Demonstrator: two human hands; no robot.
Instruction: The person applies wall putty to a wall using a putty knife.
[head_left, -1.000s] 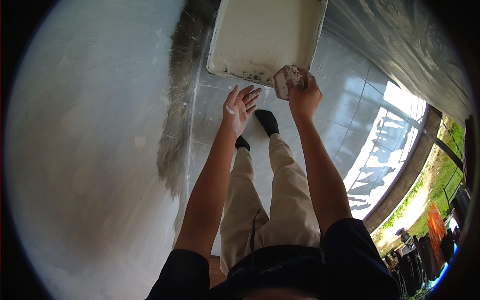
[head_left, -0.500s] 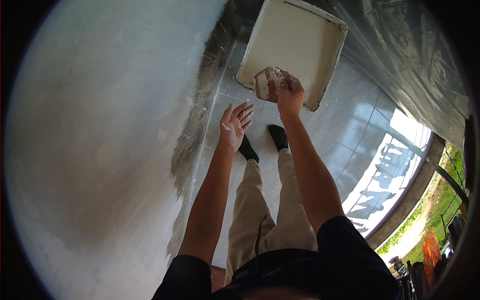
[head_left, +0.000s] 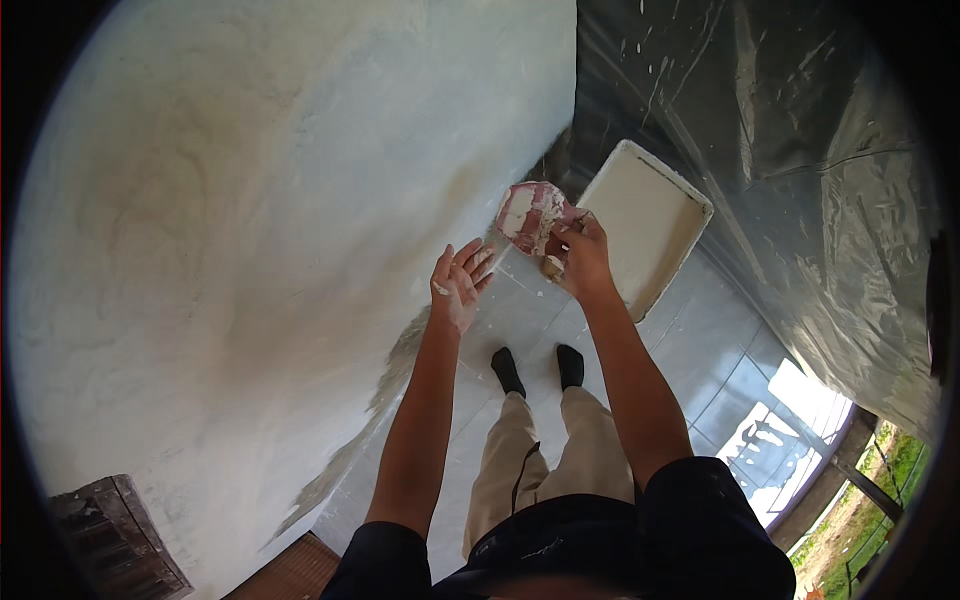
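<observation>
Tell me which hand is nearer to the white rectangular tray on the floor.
Right. The right hand, gripping a pink plaster-smeared tool, overlaps the white rectangular tray at its left edge; the open left hand is further left, by the wall.

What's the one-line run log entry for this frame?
right hand: grips plaster-smeared trowel, raised near wall | left hand: open, empty, beside trowel | white tray: on floor | plastic sheet: right

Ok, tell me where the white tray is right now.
In the head view the white tray lies on the tiled floor up and right of centre, just beyond the right hand and the pink sponge, against the plastic sheet.
</observation>
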